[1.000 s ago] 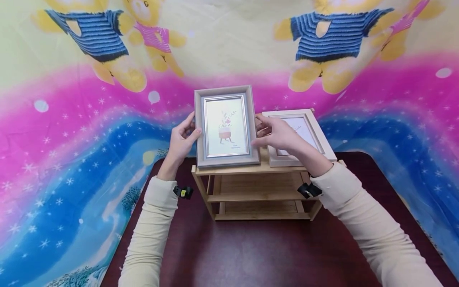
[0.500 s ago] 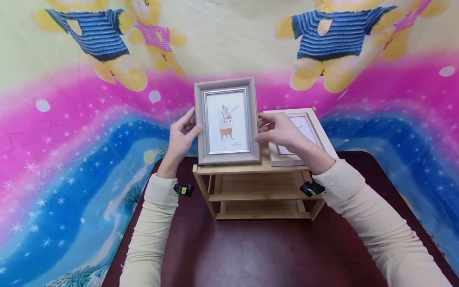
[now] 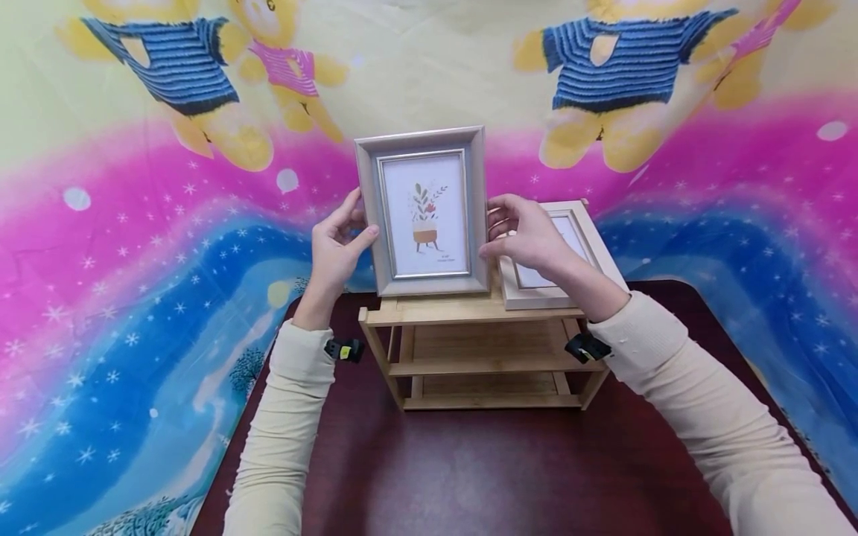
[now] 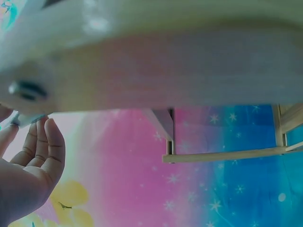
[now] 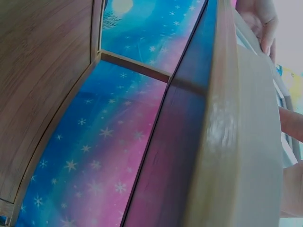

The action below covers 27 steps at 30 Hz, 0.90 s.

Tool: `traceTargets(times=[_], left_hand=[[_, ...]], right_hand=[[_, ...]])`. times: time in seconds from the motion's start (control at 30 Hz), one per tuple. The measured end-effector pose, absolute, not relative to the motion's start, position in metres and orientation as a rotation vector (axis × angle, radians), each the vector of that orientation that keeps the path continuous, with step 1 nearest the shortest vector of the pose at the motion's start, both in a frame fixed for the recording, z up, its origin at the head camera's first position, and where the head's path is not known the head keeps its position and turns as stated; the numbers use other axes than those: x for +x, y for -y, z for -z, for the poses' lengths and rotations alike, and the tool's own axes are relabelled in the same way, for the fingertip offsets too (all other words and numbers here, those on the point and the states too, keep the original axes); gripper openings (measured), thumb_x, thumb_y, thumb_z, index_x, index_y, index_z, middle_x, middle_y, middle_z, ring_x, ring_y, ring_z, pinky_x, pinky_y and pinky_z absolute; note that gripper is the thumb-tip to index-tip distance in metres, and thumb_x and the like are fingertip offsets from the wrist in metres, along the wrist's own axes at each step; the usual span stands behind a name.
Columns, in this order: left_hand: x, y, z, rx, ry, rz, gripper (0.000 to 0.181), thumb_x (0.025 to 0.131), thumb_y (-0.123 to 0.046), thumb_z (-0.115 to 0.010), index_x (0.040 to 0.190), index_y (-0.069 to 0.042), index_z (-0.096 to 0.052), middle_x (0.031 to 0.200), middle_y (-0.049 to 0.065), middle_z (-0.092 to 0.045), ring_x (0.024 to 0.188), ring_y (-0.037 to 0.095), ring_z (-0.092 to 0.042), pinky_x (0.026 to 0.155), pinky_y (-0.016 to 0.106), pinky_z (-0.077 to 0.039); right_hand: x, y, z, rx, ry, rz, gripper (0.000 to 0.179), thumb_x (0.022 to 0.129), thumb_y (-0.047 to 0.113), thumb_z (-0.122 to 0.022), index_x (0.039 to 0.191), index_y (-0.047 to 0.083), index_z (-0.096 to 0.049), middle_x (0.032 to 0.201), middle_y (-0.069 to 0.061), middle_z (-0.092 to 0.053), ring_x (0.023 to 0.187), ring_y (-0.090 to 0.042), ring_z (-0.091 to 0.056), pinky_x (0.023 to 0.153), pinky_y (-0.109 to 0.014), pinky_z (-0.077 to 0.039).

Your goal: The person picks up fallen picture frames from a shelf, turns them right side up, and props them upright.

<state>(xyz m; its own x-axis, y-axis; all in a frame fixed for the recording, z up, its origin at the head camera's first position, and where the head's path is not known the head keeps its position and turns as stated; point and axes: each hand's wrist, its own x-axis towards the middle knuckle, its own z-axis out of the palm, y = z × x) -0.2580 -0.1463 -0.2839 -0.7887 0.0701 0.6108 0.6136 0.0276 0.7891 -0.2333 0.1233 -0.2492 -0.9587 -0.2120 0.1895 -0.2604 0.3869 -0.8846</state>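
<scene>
A grey picture frame (image 3: 432, 212) with a silver inner border and a potted-plant print stands nearly upright over the left part of a wooden rack's (image 3: 479, 366) top shelf. I cannot tell whether its lower edge touches the shelf. My left hand (image 3: 335, 246) grips its left side, thumb on the front. On the opposite side, my right hand (image 3: 529, 237) pinches the edge. Beneath the right wrist, a cream picture frame (image 3: 602, 247) lies tilted on the rack and is partly covered by that hand. In the left wrist view, my left hand (image 4: 33, 175) shows below a blurred pale edge.
The rack has several tiers and stands on a dark red-brown table (image 3: 456, 461). A printed backdrop (image 3: 429, 59) with teddy bears and snowflakes hangs close behind and along both sides. Black camera straps (image 3: 347, 350) are on both wrists.
The grey picture frame has risen and tilted more upright, its lower edge drawing back from the shelf's front edge. Both hands have moved up slightly with it. The cream frame stays put.
</scene>
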Motion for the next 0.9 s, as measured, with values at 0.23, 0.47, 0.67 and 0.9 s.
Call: traceTargets(times=[0.23, 0.47, 0.67, 0.9], left_hand=[[-0.253, 0.145, 0.279, -0.603, 1.954, 1.811, 0.054, 0.080, 0.005, -0.064, 0.131, 0.003, -0.046, 0.089, -0.004, -0.060, 0.085, 0.012, -0.055, 0.074, 0.025, -0.047], [-0.248, 0.145, 0.277, -0.603, 1.996, 1.764, 0.046, 0.081, 0.004, -0.063, 0.125, 0.006, -0.050, 0.092, -0.003, -0.059, 0.087, 0.013, -0.053, 0.074, 0.026, -0.046], [-0.244, 0.146, 0.276, -0.608, 2.003, 1.742, 0.046, 0.080, 0.004, -0.064, 0.124, 0.006, -0.050, 0.094, -0.004, -0.059, 0.087, 0.012, -0.053, 0.074, 0.026, -0.046], [-0.239, 0.147, 0.277, -0.636, 1.983, 1.737, 0.047, 0.079, 0.004, -0.065, 0.124, 0.005, -0.051, 0.093, -0.002, -0.059, 0.087, 0.013, -0.054, 0.074, 0.030, -0.047]], right_hand=[[-0.233, -0.124, 0.249, 0.421, 2.592, -1.595, 0.059, 0.070, -0.010, -0.069, 0.124, -0.004, -0.045, 0.106, -0.020, -0.056, 0.096, -0.028, -0.055, 0.084, -0.039, -0.046], [-0.231, -0.126, 0.245, 0.443, 2.559, -1.583, 0.053, 0.075, -0.006, -0.067, 0.124, -0.004, -0.046, 0.109, -0.020, -0.055, 0.098, -0.029, -0.054, 0.087, -0.039, -0.044], [-0.231, -0.128, 0.227, 0.510, 2.388, -1.721, 0.050, 0.085, 0.005, -0.061, 0.131, 0.000, -0.043, 0.115, -0.020, -0.054, 0.099, -0.024, -0.054, 0.088, -0.033, -0.045], [-0.235, -0.126, 0.203, 0.570, 2.230, -1.837, 0.038, 0.088, 0.008, -0.058, 0.125, 0.002, -0.052, 0.105, -0.012, -0.058, 0.090, -0.018, -0.057, 0.079, -0.025, -0.049]])
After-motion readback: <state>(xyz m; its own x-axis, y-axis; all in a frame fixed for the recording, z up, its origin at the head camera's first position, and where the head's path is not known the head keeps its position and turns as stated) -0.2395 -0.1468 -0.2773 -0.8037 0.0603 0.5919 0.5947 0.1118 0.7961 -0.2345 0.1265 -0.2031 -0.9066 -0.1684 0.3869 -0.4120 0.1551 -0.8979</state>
